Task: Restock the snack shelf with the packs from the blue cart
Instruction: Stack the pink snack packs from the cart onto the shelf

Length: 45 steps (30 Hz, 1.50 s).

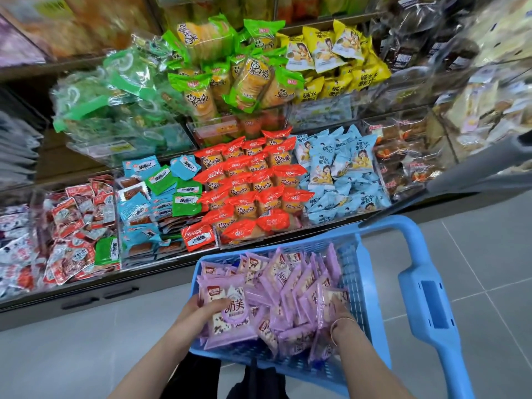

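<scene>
Left hand [201, 309] curled round purple snack pack [233, 321], maybe a stack, in blue cart [358, 286] — right hand [341, 312] fingers buried, grip unclear

My right hand [342, 318]: fingers buried under the purple packs [290, 283], can't read the grip. Cart handle [431, 306] runs off the bottom edge. Top shelf [95, 30] and right-side bags [489, 110] blurred. Price tag [121, 146] unreadable.

Cart [355, 283] w/ packs [288, 283] inside, shelf [172, 267] behind.

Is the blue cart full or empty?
Fairly full: purple packs heap across the blue cart; the left hand and right hand reach in.
</scene>
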Tool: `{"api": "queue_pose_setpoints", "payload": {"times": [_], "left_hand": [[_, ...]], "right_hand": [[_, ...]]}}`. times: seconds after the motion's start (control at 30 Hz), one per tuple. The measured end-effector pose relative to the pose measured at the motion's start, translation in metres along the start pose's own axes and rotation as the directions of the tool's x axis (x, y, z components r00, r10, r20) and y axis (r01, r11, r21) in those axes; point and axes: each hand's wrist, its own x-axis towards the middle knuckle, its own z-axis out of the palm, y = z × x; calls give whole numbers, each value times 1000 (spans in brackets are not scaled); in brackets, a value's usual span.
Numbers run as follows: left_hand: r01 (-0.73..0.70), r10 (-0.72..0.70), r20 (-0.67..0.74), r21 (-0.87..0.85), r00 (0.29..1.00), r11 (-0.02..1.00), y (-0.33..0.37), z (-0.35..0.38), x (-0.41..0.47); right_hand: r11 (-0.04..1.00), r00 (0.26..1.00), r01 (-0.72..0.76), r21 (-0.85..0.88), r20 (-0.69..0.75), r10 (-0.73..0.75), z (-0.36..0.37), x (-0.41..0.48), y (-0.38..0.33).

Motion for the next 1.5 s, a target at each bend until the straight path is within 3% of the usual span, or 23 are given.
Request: {"api": "queue_pose_setpoints", "payload": {"times": [0.27,0.4,0.53,0.7,1.0,1.23,1.33,1.5], "left_hand": [[-14,13,-24,-47,1000,999,-9,4,-2],[-16,13,-52,-54,999,998,-24,0,-7],[-27,23,-49,-89,999,996,-31,-13,-12],[-100,95,-41,-121,995,988,-15,-53,-21],[-260,249,-94,-131,964,957,1,-222,-62],[-385,352,-223,-126,909,914,12,-349,-93],[-412,363,-263,-164,894,896,28,-384,-97],[-495,444,-337,-82,831,865,77,-436,-91]], "right_hand": [[999,999,-7,53,35,5,-7,10,20],[992,995,86,-94,-33,-89,-13,13,37],[975,978,195,-109,98,-185,-11,-1,47],[949,949,292,-116,157,-273,18,-28,54],[906,873,416,-80,314,-373,156,-92,101],[779,728,620,-97,442,-524,280,-145,133],[734,685,667,-128,495,-535,325,-162,130],[704,625,694,-152,613,-484,397,-185,95]]}}
